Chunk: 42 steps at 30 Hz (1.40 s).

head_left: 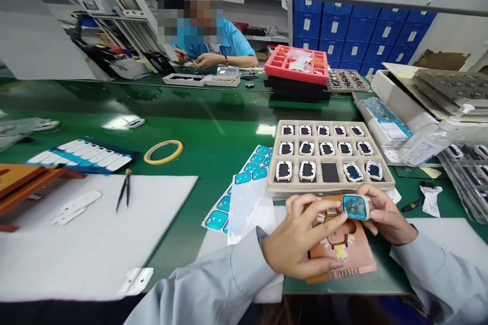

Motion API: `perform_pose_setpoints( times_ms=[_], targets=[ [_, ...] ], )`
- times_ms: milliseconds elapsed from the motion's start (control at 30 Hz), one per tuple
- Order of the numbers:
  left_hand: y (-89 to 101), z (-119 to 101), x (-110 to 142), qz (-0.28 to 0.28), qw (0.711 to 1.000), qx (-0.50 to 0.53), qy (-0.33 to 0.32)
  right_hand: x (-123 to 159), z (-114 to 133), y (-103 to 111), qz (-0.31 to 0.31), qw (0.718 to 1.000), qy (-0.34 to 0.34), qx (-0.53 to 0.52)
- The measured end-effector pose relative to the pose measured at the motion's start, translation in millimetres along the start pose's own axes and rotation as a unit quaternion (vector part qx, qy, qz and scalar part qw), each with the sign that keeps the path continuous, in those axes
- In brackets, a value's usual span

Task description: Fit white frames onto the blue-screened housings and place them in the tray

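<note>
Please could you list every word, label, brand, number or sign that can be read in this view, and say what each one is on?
No wording here can be read with certainty.
White labels on the blue storage bins: too small to read.
Label on the clear pump bottle: too blurred to read.
Print along the lower edge of the brown illustrated card: too blurred to read.
Screen of the smartwatch: no legible text.
</note>
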<state>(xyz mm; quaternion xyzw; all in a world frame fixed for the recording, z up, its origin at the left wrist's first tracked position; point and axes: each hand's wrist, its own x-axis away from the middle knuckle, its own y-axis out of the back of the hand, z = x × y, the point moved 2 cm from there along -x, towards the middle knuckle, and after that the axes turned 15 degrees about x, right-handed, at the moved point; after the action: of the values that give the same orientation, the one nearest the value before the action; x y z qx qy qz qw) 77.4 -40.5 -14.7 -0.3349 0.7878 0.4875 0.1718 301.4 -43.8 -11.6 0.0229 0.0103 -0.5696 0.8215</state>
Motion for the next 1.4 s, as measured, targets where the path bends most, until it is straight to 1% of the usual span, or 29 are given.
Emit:
perform_pose_setpoints(
  times_ms=[67,133,167,233,267,300,333,367,433,467,500,533,567,700,767,833,933,967,1033,1100,1133,1167,1200,1233,1267,1300,1333,1400],
  targets=[
    [1.8,-2,-2,-0.01,1.0,-0.012,-0.014,-1,1,0,0.004,1.0,-0.01,-0.012],
    [8.5,-5,-6,-0.04,0.998,-0.041,-0.03,-1,2,0,0.009,0.999,-0.023,-0.028],
    [14.7,-6,-8,-0.069,0.995,-0.064,-0.042,-1,3,0,0.012,0.999,-0.03,-0.036],
    [33.3,-7,-11,-0.164,0.977,-0.128,-0.049,0,3,1,0.018,0.998,-0.039,-0.051],
    [45.1,-4,-12,-0.223,0.961,-0.161,-0.033,0,3,1,0.02,0.997,-0.04,-0.056],
    [57.8,1,-11,-0.282,0.94,-0.19,-0.003,0,3,1,0.021,0.997,-0.039,-0.059],
    [70.6,7,-8,-0.335,0.917,-0.211,0.041,-1,3,2,0.021,0.997,-0.036,-0.061],
    [82.5,16,-4,-0.376,0.895,-0.223,0.092,-2,3,3,0.02,0.997,-0.033,-0.063],
    [100.4,34,6,-0.423,0.859,-0.228,0.176,-4,2,5,0.013,0.998,-0.026,-0.062],
    [105.6,42,10,-0.434,0.848,-0.225,0.202,-5,1,5,0.007,0.998,-0.024,-0.058],
    [107.9,48,14,-0.439,0.843,-0.22,0.219,-6,1,6,-0.001,0.998,-0.023,-0.052],
    [107.4,52,15,-0.435,0.846,-0.212,0.224,-6,1,7,-0.01,0.999,-0.024,-0.046],
    [104.5,54,15,-0.424,0.856,-0.202,0.217,-6,0,8,-0.018,0.999,-0.026,-0.04],
    [80.4,46,3,-0.332,0.915,-0.189,0.129,-4,1,10,-0.027,0.998,-0.026,-0.054],
    [70.5,42,-1,-0.292,0.931,-0.193,0.101,-3,2,11,-0.026,0.997,-0.014,-0.075],
    [65.9,45,-2,-0.273,0.939,-0.176,0.11,-3,3,11,-0.025,0.996,-0.018,-0.084],
    [66.9,55,1,-0.282,0.939,-0.127,0.152,-3,5,9,-0.032,0.994,-0.056,-0.084],
    [68.6,57,1,-0.287,0.938,-0.118,0.156,-3,6,7,-0.037,0.993,-0.065,-0.089],
    [73.9,52,-2,-0.288,0.939,-0.118,0.143,-3,10,1,-0.044,0.991,-0.071,-0.105],
    [80.8,37,-10,-0.27,0.949,-0.122,0.112,-5,20,-9,-0.035,0.99,-0.068,-0.116],
    [84.1,25,-16,-0.247,0.957,-0.118,0.095,-6,28,-14,-0.024,0.991,-0.064,-0.117],
    [87.1,11,-23,-0.213,0.968,-0.111,0.075,-7,38,-19,-0.013,0.992,-0.056,-0.114],
    [89.3,-5,-30,-0.165,0.981,-0.093,0.051,-8,50,-25,-0.003,0.993,-0.041,-0.109],
    [90.8,-20,-38,-0.108,0.993,-0.044,0.036,-8,63,-30,0.005,0.995,-0.019,-0.101],
    [93.0,-35,-47,-0.075,0.997,-0.01,0.027,-9,77,-36,0.006,0.995,0.012,-0.094],
    [95.3,-48,-55,-0.06,0.998,0.01,0.021,-9,91,-41,0.0,0.995,0.046,-0.088],
    [97.9,-59,-64,-0.072,0.997,0.022,0.016,-10,103,-46,-0.011,0.993,0.081,-0.085],
    [101.1,-72,-80,-0.124,0.992,0.029,-0.001,-10,119,-56,-0.041,0.985,0.142,-0.088]
  ],
)
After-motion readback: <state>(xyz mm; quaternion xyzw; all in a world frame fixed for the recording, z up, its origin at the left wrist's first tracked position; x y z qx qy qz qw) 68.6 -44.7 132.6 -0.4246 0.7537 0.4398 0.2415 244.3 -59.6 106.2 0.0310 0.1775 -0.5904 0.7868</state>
